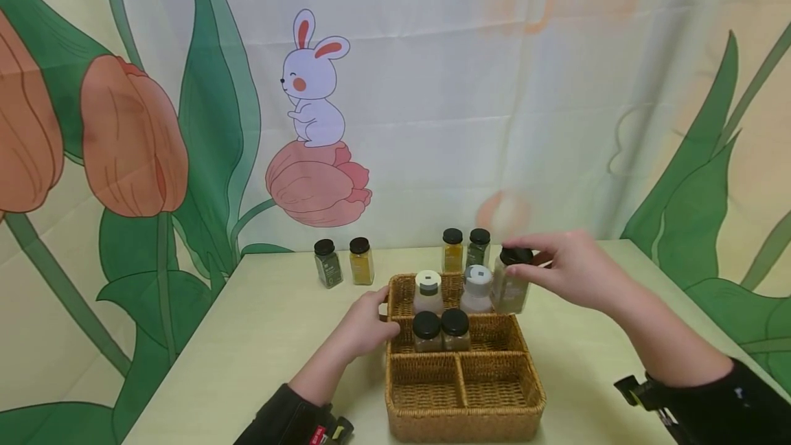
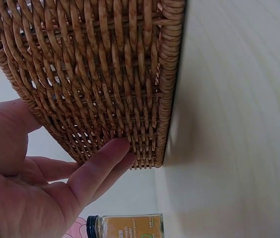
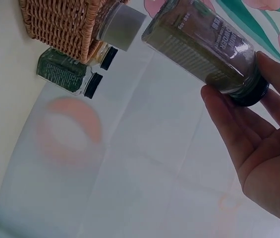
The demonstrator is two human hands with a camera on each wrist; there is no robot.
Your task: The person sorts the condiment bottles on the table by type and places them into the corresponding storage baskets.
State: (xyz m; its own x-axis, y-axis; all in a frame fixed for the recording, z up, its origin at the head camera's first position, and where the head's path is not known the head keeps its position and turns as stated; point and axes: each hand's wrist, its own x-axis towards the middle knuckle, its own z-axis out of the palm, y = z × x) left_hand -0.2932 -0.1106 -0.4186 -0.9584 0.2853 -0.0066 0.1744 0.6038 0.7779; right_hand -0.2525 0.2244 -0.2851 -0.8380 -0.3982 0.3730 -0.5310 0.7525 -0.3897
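My right hand (image 1: 565, 270) pinches a glass spice jar (image 3: 204, 47) by the neck at its black lid, with thumb and fingers on either side. The jar (image 1: 511, 287) is held over the back right corner of a wicker basket (image 1: 466, 426), powder showing inside it. My left hand (image 1: 366, 325) holds the basket's left side wall, thumb at the rim and fingers (image 2: 102, 161) against the outer weave. In the basket's back section stand two white-capped bottles, one left (image 1: 428, 297) and one right (image 1: 476, 294). Two black-lidded jars (image 1: 426, 332) sit side by side in the middle section.
Behind the basket stand a yellow spice jar (image 1: 452, 253) and a green one (image 1: 478, 247). Another green jar (image 1: 328, 265) and a yellow turmeric jar (image 1: 361, 263) stand at the back left of the pale table (image 1: 247, 356). A printed curtain (image 1: 432, 101) hangs along the table's back edge.
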